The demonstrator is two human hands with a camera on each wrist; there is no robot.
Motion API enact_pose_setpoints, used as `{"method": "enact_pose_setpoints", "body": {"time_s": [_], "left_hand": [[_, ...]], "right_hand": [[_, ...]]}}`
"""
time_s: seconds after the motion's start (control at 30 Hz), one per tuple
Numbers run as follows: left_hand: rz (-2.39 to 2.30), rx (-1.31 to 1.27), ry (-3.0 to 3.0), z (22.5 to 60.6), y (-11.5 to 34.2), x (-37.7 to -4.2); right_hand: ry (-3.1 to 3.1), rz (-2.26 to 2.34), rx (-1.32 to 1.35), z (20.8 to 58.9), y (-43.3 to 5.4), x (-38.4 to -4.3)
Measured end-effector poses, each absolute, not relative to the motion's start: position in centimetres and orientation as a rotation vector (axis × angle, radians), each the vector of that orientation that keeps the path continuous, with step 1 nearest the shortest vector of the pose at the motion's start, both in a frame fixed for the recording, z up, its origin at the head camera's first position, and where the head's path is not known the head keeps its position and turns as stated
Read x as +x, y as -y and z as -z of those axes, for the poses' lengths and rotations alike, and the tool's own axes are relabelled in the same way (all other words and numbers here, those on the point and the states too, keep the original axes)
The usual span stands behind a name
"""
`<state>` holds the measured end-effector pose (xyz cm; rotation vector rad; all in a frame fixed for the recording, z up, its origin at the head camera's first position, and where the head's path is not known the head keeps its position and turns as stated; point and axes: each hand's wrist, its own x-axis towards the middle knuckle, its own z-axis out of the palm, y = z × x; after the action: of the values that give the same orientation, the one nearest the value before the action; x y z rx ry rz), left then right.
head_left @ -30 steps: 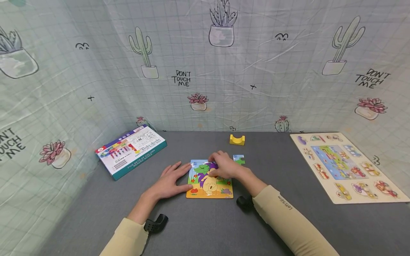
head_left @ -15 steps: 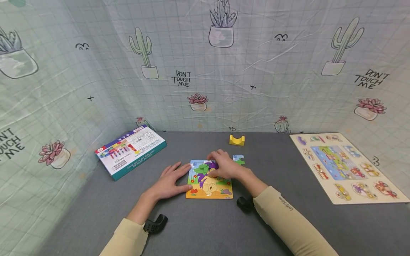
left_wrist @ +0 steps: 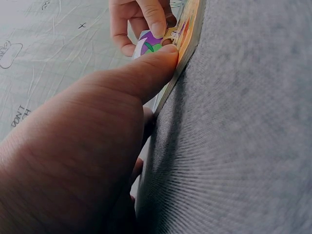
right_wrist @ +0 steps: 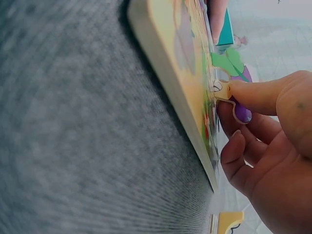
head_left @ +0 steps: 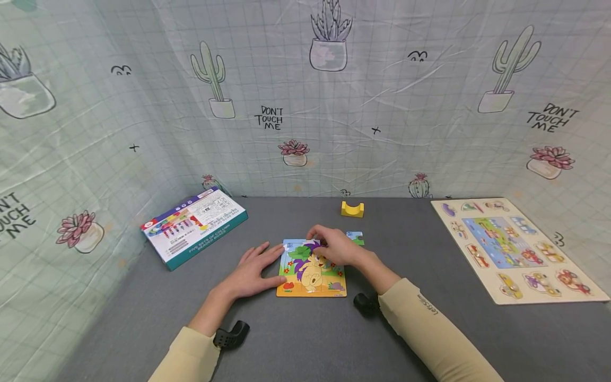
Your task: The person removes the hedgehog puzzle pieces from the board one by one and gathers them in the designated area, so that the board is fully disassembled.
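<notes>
Puzzle (head_left: 312,278) partly behind both hands (head_left: 250,273) (head_left: 336,248)

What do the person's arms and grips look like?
The left sleeve and right sleeve are beige; the right one has small dark lettering. A curved black gadget sits at the left sleeve's end, a second gadget near the right's. The left grip and right grip are bare, without gloves.

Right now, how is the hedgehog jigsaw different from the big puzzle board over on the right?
The hedgehog jigsaw is smaller than the puzzle board. The jigsaw shows one large hedgehog, while the board has many little pictures around a busy scene. The left hand touches the jigsaw and the right hand pinches a puzzle piece there; neither touches the board. Both are flat, colourful and on the grey table.
</notes>
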<state>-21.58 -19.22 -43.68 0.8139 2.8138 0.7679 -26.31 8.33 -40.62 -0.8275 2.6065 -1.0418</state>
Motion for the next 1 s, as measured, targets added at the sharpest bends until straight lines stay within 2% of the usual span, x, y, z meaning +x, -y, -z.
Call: {"method": "enact_pose_setpoints", "body": {"time_s": [0.47, 1.0], "left_hand": [[-0.782, 0.815, -2.810, 43.8, 19.3, -21.6], [-0.799, 0.818, -2.806, 43.7, 19.4, -21.5]], "right_hand": [[-2.623, 1.091, -0.845, 40.0, -8.7, -26.5], [-2.667, 1.151, -0.735, 38.7, -12.6, -27.1]]}}
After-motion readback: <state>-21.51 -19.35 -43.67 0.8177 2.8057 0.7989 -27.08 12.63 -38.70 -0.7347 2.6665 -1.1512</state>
